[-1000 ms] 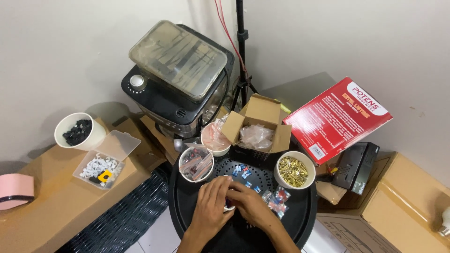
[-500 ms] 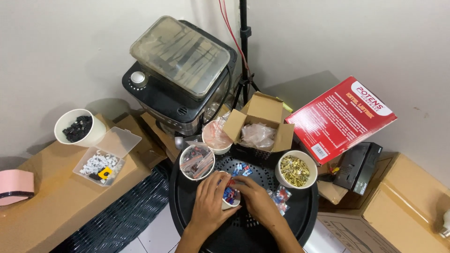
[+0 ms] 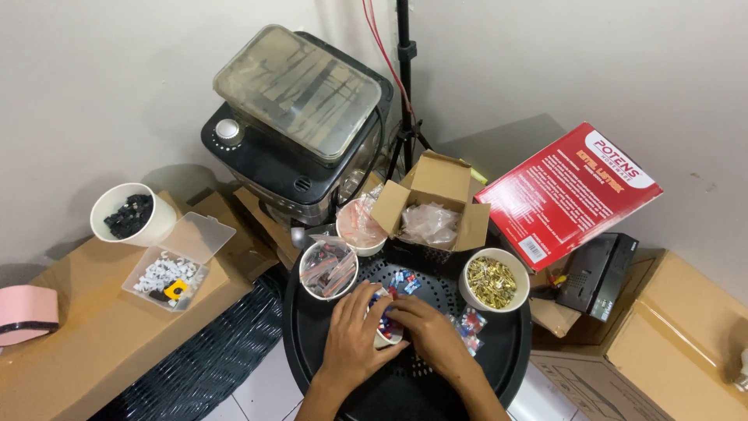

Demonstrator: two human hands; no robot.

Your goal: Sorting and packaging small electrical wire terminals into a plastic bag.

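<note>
Both hands have closed in: left hand (image 3: 354, 331) and right hand (image 3: 428, 331) now pinch, fingers together, the small white cup (image 3: 387, 334) of red-blue pieces.

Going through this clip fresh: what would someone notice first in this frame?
Probably the two hands, left hand and right hand, meeting over a small white cup of red and blue pieces on the round black tray. Next, the bright red box leaning at the right, and the black appliance with a clear lid behind the tray. A white bowl of brass-coloured parts sits at the tray's right edge.
</note>
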